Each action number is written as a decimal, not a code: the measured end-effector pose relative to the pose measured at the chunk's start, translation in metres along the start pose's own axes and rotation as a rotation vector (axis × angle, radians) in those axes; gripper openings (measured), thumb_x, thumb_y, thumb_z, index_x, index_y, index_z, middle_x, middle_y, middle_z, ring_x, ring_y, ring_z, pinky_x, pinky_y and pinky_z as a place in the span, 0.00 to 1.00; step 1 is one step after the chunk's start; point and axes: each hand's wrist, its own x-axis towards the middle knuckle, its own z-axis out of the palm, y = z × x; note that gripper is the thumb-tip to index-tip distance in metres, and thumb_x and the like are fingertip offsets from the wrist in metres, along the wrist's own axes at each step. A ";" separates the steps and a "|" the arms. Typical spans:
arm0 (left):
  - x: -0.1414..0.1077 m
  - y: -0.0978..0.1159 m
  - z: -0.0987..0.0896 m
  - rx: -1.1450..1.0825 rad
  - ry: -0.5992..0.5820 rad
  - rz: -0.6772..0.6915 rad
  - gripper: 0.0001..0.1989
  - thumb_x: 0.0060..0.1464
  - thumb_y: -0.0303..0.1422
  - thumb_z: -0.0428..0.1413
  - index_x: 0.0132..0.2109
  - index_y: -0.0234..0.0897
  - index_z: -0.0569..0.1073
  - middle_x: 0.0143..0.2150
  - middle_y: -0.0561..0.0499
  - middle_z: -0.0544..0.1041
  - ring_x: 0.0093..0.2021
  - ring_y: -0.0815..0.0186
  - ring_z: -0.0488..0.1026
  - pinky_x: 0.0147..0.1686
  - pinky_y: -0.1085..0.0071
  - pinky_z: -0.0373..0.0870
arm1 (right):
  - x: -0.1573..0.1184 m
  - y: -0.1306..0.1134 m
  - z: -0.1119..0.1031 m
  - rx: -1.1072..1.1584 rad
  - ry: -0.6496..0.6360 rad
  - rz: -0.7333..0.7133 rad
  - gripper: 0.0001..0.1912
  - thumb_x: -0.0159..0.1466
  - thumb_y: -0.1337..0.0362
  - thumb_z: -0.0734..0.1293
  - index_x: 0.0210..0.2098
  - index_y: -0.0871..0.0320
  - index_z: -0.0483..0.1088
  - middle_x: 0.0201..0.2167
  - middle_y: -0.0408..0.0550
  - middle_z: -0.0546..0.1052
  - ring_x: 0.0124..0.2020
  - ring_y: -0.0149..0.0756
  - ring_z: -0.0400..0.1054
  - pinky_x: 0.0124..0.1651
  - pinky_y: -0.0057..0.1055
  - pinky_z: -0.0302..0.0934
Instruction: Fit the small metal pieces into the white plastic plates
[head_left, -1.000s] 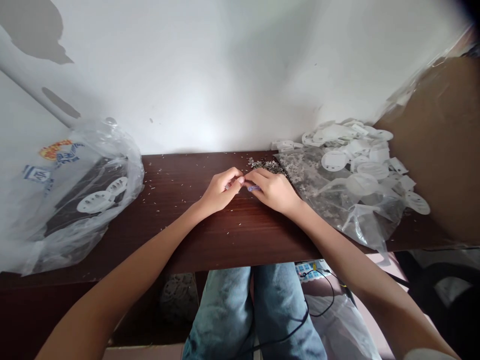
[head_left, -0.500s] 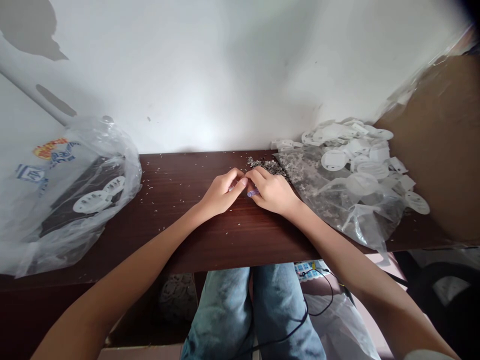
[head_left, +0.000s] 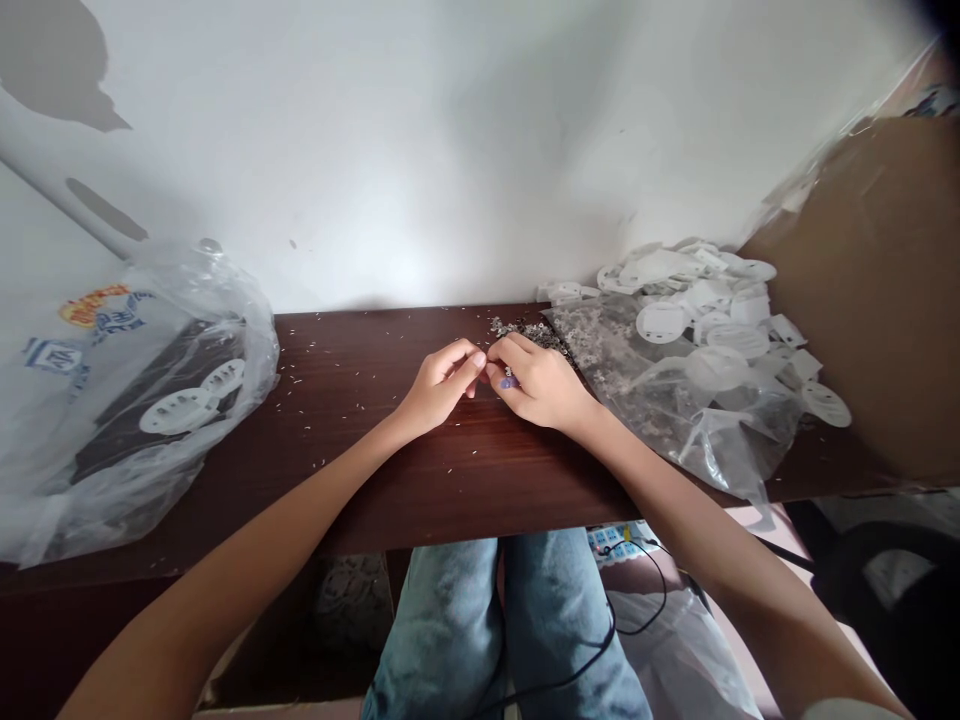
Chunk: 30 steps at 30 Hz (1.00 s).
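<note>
My left hand (head_left: 442,385) rests on the dark wood desk (head_left: 345,480) with its fingers curled, close to my right hand. Anything in its fingertips is too small to tell. My right hand (head_left: 541,384) pinches a small blue-violet item (head_left: 509,382), which is partly hidden by the fingers. Just beyond both hands lies a heap of tiny grey metal bits (head_left: 529,334). Their edge nearly touches my right fingers. To the right, a clear plastic bag (head_left: 611,335) holds more grey bits, and white perforated plastic discs (head_left: 663,322) lie on and around it.
Pale specks are scattered over the desk. A clear bag (head_left: 225,340) with white discs lies at the left. Brown cardboard (head_left: 870,290) stands at the right, against a white wall (head_left: 420,150). Below the desk edge are my jeans-covered knees (head_left: 442,640) and a black cable (head_left: 645,600).
My hands have shifted slightly, and the left fingertips sit a little farther from the right hand. Less of the blue-violet item shows. The view has moved slightly.
</note>
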 end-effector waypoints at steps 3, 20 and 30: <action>0.001 0.000 -0.002 0.007 -0.023 0.005 0.19 0.71 0.48 0.55 0.38 0.38 0.73 0.30 0.53 0.72 0.28 0.71 0.70 0.31 0.72 0.68 | 0.003 0.002 0.000 0.176 0.035 -0.019 0.05 0.73 0.65 0.61 0.41 0.55 0.69 0.40 0.50 0.76 0.39 0.40 0.69 0.42 0.34 0.60; 0.006 -0.006 -0.027 0.734 -0.032 0.744 0.05 0.72 0.30 0.54 0.47 0.38 0.75 0.43 0.47 0.83 0.41 0.66 0.81 0.43 0.69 0.76 | 0.009 0.005 0.005 1.314 -0.227 0.487 0.09 0.63 0.60 0.71 0.32 0.58 0.71 0.26 0.40 0.71 0.18 0.23 0.50 0.22 0.29 0.35; 0.005 -0.006 -0.024 0.783 0.022 0.747 0.04 0.72 0.31 0.54 0.47 0.39 0.74 0.43 0.48 0.82 0.39 0.65 0.81 0.41 0.69 0.76 | 0.010 0.006 0.004 1.279 -0.165 0.412 0.07 0.64 0.61 0.70 0.35 0.58 0.73 0.29 0.40 0.72 0.19 0.23 0.52 0.22 0.29 0.37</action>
